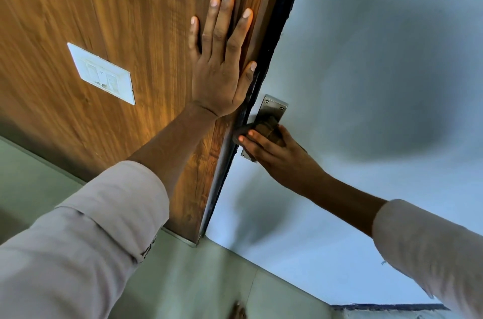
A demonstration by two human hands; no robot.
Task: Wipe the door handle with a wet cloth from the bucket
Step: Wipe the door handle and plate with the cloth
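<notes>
A steel handle plate (273,107) with screws is fixed on the pale grey door (366,83), close to its left edge. A dark brown cloth (269,129) covers the handle itself, which is hidden under it. My right hand (282,159) is wrapped around the cloth and the handle, fingertips showing on the left side. My left hand (222,65) lies flat with fingers spread on the wooden panel (130,5) beside the door, holding nothing. The bucket is not in view.
A white switch plate (102,73) sits on the wooden panel to the left. A dark strip (264,62) runs along the gap between panel and door. Pale green floor tiles (196,279) lie below, with a foot (237,311) at the bottom edge.
</notes>
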